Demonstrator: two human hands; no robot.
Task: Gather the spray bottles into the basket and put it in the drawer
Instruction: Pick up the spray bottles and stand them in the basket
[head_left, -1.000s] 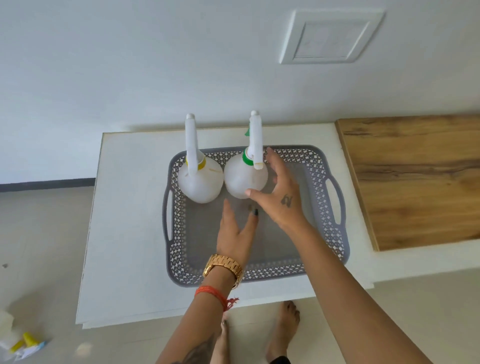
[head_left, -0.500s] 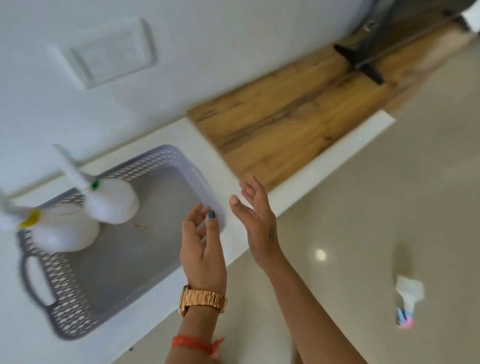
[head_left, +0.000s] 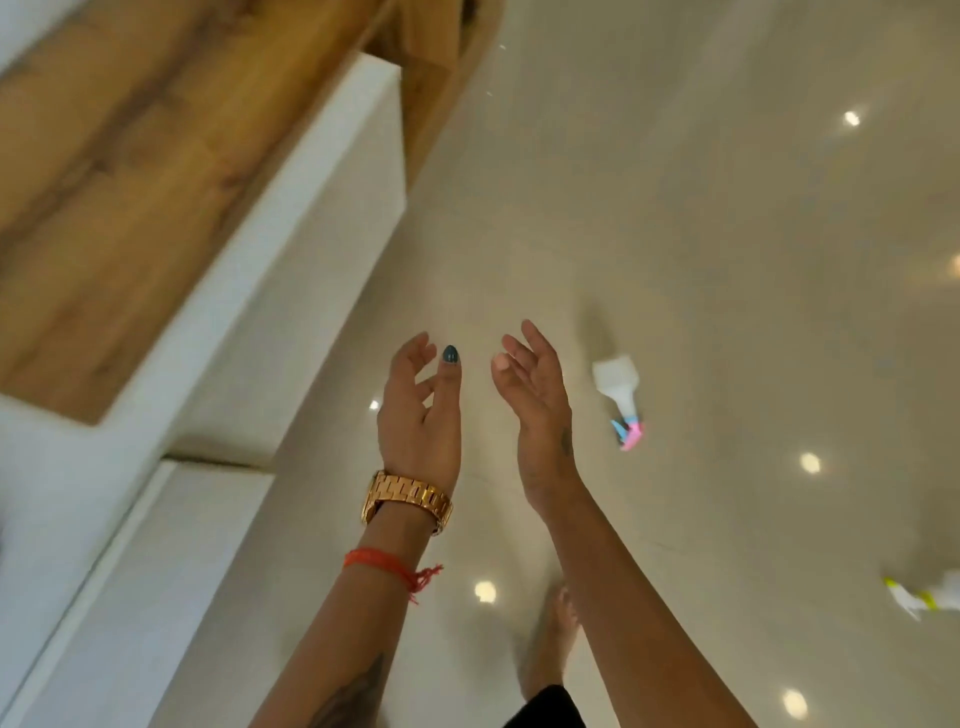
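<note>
A white spray bottle with a pink and blue head (head_left: 618, 397) lies on the glossy floor, just right of my right hand (head_left: 535, 400). Another white spray bottle with a yellow-green head (head_left: 922, 597) lies at the right edge, partly cut off. My left hand (head_left: 421, 410), with a gold watch on its wrist, is raised beside the right one. Both hands are empty with fingers apart, held above the floor. The basket and the two bottles in it are out of view.
A white cabinet (head_left: 291, 249) with a wooden top (head_left: 119, 156) runs along the left. The beige tiled floor (head_left: 727, 260) fills the right side. My bare foot (head_left: 550, 639) shows below my arms.
The view has swung right, away from the basket on the cabinet, toward the floor. Both hands left the basket and now hover empty near the pink-headed bottle.
</note>
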